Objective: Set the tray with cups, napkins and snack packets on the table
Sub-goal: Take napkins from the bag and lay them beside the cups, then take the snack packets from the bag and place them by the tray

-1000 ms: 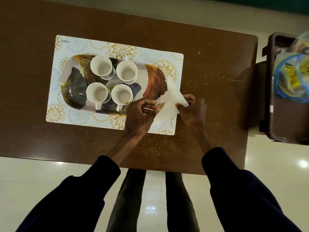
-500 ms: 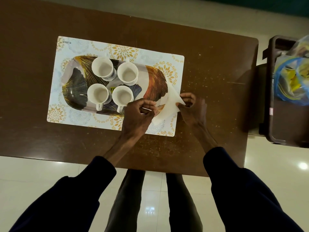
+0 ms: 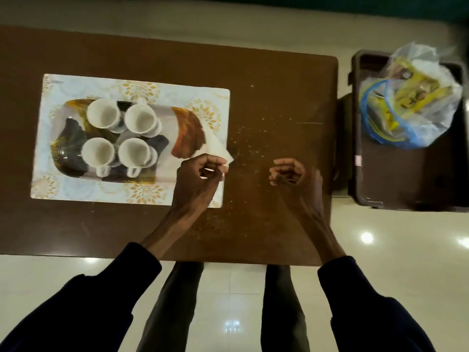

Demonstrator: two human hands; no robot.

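Note:
A patterned oval tray (image 3: 189, 134) lies on a floral placemat (image 3: 132, 88) on the brown table (image 3: 266, 80). Several white cups (image 3: 140, 120) stand on the tray's left half. My left hand (image 3: 196, 185) pinches a folded white napkin (image 3: 215, 146) at the tray's right end, fingers curled around its lower corner. My right hand (image 3: 295, 181) hovers over bare table to the right, fingers curled, holding nothing. Snack packets in a clear plastic bag (image 3: 411, 97) sit off the table at the right.
A dark brown crate (image 3: 406, 179) stands beside the table's right edge and holds the plastic bag. Crumbs speckle the table (image 3: 250, 146) right of the placemat. Pale glossy floor tiles (image 3: 380, 237) surround the table; my legs are below its near edge.
My right hand has let go of the napkin and drawn away to the right. My left hand still holds the napkin at the tray's right end. The camera has shifted rightward.

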